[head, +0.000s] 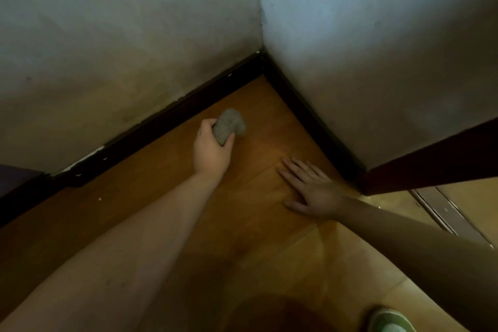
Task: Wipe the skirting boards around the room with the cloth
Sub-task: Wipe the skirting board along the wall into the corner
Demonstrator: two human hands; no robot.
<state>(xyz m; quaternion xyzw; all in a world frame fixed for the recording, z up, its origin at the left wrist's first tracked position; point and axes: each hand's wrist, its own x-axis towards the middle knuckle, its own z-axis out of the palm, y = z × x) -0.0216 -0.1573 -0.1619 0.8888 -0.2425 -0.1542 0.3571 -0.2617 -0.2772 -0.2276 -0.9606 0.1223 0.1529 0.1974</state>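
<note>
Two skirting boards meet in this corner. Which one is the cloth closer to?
The left skirting board, under the left wall. The cloth, held in the left hand, sits just short of it. The right skirting board runs beyond the right hand, flat on the floor.

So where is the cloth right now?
In the head view, the grey cloth is bunched in the left hand, just off the dark skirting board of the left wall, near the corner.

A grey, bunched cloth [229, 124] sits gripped just off the dark skirting board [151, 127], which runs along the wall's foot into the corner, paint chipped.
</note>
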